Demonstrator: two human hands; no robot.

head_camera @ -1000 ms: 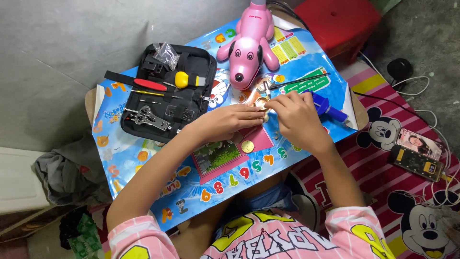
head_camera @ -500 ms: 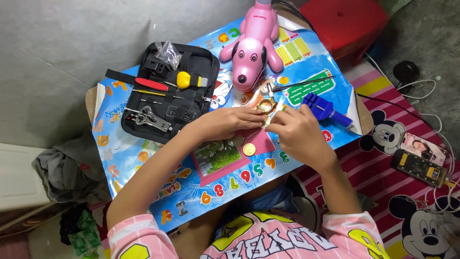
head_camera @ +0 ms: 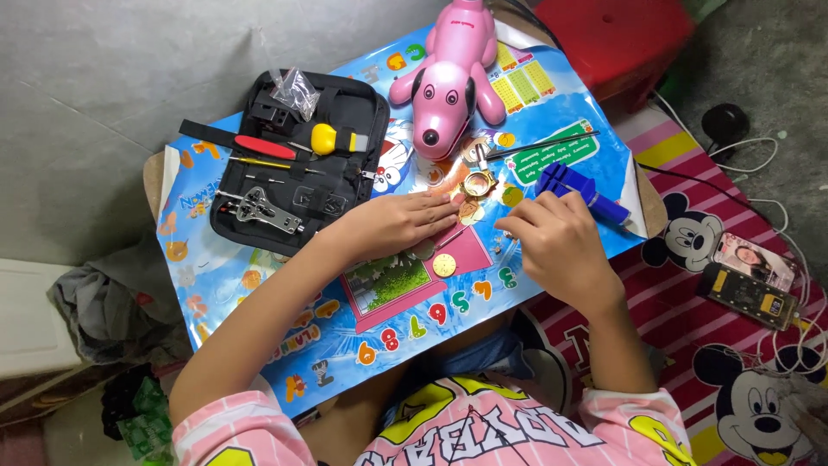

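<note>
My left hand (head_camera: 401,223) lies flat on the colourful printed table cover (head_camera: 259,259). Its fingertips touch small gold watch parts (head_camera: 470,209) just below a gold watch case (head_camera: 477,183). A thin reddish stick (head_camera: 453,236) lies under those fingertips. My right hand (head_camera: 556,246) rests to the right, a little apart from the parts. Its fingers are curled in and pinched, with nothing visible in them. A round gold disc (head_camera: 443,264) lies on the pink patch between my hands.
An open black tool case (head_camera: 302,164) with screwdrivers and a wrench lies at the left. A pink toy dog (head_camera: 448,86), black tweezers (head_camera: 543,145) and a blue tool (head_camera: 582,192) are behind my hands. A red stool (head_camera: 621,34) and a phone (head_camera: 755,263) on a cartoon mat are at the right.
My right hand has drawn back to the right, away from the gold watch case. My left hand has flattened out beside the parts.
</note>
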